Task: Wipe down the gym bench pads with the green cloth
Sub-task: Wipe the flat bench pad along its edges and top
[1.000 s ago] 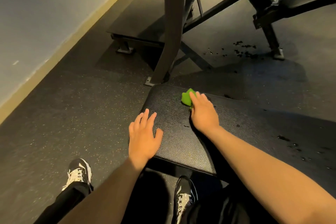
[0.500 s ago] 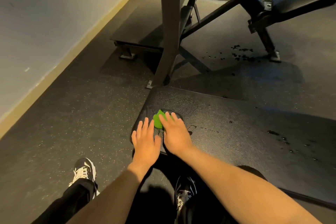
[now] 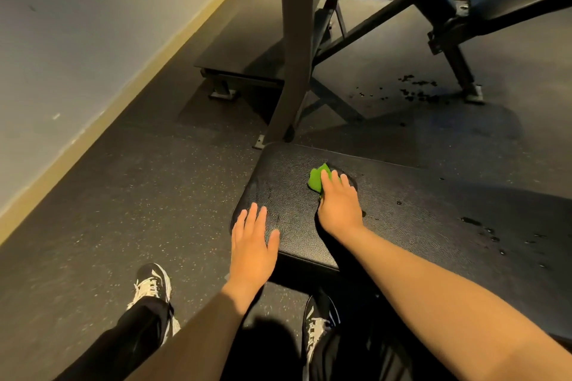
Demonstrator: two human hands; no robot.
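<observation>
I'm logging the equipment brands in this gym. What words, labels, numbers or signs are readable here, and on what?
No text can be read in this view.
On the black bench pad: no label or logo shows.
On the green cloth under the right hand: plain, no print.
On the sneakers: pale markings, too blurred to read as any brand.
On the blue bench and the wall: no text or sign visible.

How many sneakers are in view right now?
2. The left sneaker is on the floor, left of the black bench pad. The right sneaker sits just below the pad's near edge, between the forearms, partly in shadow.
</observation>
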